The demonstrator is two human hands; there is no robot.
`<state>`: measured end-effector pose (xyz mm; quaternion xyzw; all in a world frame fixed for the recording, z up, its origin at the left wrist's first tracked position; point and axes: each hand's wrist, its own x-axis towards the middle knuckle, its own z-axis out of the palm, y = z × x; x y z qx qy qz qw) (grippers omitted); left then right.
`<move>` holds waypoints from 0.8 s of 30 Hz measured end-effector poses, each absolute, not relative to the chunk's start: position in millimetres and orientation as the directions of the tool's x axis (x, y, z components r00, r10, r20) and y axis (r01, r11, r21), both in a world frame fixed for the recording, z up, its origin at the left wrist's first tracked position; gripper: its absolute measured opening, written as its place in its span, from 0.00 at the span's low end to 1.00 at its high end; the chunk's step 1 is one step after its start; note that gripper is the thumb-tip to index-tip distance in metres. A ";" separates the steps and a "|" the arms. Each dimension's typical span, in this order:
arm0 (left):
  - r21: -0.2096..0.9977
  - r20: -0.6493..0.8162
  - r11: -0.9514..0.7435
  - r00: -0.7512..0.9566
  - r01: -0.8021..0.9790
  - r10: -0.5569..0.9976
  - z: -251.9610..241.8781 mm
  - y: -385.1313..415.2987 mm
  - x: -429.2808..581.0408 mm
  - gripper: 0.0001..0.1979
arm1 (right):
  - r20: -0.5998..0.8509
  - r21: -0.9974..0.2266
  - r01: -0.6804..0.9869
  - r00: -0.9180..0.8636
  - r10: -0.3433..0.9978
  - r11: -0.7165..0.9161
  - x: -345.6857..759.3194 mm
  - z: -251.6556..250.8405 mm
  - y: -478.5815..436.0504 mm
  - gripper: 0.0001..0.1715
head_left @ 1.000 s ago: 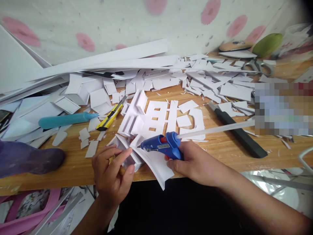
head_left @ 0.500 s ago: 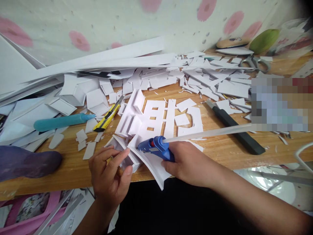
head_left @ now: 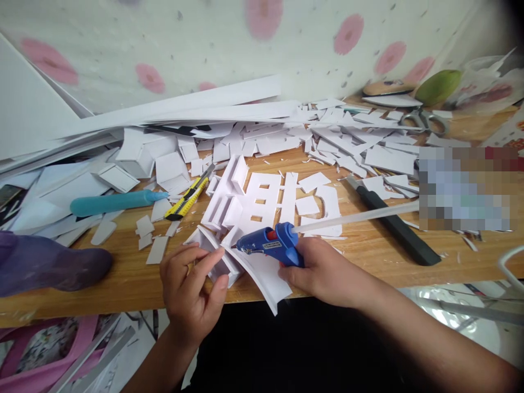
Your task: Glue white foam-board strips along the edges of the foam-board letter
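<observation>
My right hand (head_left: 319,270) is wrapped around a blue glue gun (head_left: 272,245) with a long pale glue stick running out of its back. The gun's nozzle touches or nearly touches the near end of a white foam board letter, by a curved white strip (head_left: 264,275). My left hand (head_left: 194,289) has its fingers apart, the index fingertip at the edge beside the nozzle. Below that finger a folded, box-like white piece (head_left: 225,267) lies partly hidden. Flat white cut-out shapes (head_left: 266,196) with rectangular openings extend behind the gun.
A yellow utility knife (head_left: 187,199) and a teal tube (head_left: 117,202) lie left; a black-handled knife (head_left: 395,224) lies right. White scraps (head_left: 344,142) and scissors (head_left: 423,121) are at the back. A purple object (head_left: 53,262) sits at the left edge, above a pink stool (head_left: 77,344).
The whole view has shifted slightly, so things appear a little farther right. Both hands keep nearly the same pose, and the glue gun stays at the same spot on the white piece.
</observation>
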<state>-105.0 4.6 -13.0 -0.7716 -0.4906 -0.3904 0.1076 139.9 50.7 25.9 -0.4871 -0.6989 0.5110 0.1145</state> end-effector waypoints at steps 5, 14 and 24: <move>0.212 0.710 -0.497 0.216 0.841 0.670 -13.4 4.2 -105.9 0.15 | -0.326 -0.812 0.583 -0.488 0.810 0.025 138.7 27.2 49.1 0.03; 0.203 0.704 -0.487 0.219 0.849 0.676 -14.3 4.0 -106.0 0.15 | -0.275 -0.842 0.536 -0.516 0.811 0.055 137.8 33.1 49.6 0.03; 0.203 0.699 -0.477 0.215 0.855 0.682 -13.4 4.8 -104.6 0.16 | -0.209 -0.918 0.397 -0.492 0.845 0.004 150.0 40.9 44.4 0.04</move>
